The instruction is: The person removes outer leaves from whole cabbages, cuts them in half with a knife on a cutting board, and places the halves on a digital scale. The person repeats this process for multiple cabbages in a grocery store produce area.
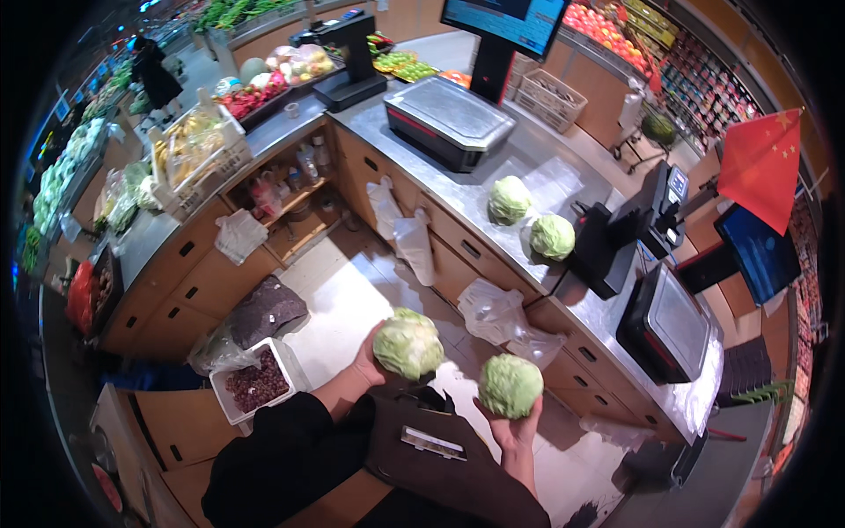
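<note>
My left hand (pixel 370 360) grips a head of iceberg lettuce (pixel 408 344) from its left side, above the tiled floor. A second lettuce head (pixel 511 386) rests in my right hand (pixel 518 426), its fingers and palm cupped beneath it. Both heads are held apart from each other, in front of my dark apron (pixel 429 475). On the metal counter (pixel 475 191) ahead stand two more pale green heads, a farther lettuce (pixel 509 199) and a nearer lettuce (pixel 553 237), with a clear plastic bag (pixel 551 185) behind them.
A weighing scale (pixel 450 119) and a second scale (pixel 670 323) occupy the counter. Plastic bags (pixel 492 307) hang along the drawers. To my left, a white foam box (pixel 231 399) of grapes sits low. Bananas (pixel 191 148) fill a crate at the far left.
</note>
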Demonstrator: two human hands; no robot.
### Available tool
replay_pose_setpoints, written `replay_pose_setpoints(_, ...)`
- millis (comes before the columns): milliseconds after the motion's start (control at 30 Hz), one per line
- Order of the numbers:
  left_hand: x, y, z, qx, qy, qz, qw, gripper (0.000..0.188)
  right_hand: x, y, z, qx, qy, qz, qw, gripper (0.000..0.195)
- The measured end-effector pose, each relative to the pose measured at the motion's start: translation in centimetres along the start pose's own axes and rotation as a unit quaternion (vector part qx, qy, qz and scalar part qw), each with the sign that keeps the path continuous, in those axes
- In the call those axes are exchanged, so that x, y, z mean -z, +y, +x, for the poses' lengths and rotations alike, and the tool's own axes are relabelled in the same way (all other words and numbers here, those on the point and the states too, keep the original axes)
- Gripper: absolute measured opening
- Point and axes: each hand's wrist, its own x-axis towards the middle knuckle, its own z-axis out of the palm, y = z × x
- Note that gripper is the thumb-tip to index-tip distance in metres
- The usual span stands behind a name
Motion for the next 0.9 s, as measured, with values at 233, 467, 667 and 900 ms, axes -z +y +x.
replay_pose_setpoints(233, -5.5, 6.3, 12.5, -0.073, 0.014, 0.043, 0.996, 0.060, -1.5, -3.9, 9.8, 0.018, 0.076, -0.076, 0.994, 0.072)
replay_pose_setpoints(467, -9.3, 14.6, 27.0, -0.145, 0.095, 0.222, 0.960, 0.050, -4.4, -10.3, 16.8, 0.062, 0.066, -0.104, 0.990, 0.071)
replay_pose_setpoints(667, -8.1, 19.0, 33.6, -0.246, 0.101, 0.274, 0.924, 0.049, -4.7, -11.9, 20.3, 0.066, 0.082, 0.018, 0.994, 0.073)
replay_pose_setpoints(900, -11.0, 19.0, 34.7, -0.318, 0.239, 0.358, 0.845, 0.051, -6.8, -15.6, 24.4, 0.066, 0.081, -0.013, 0.994, 0.079)
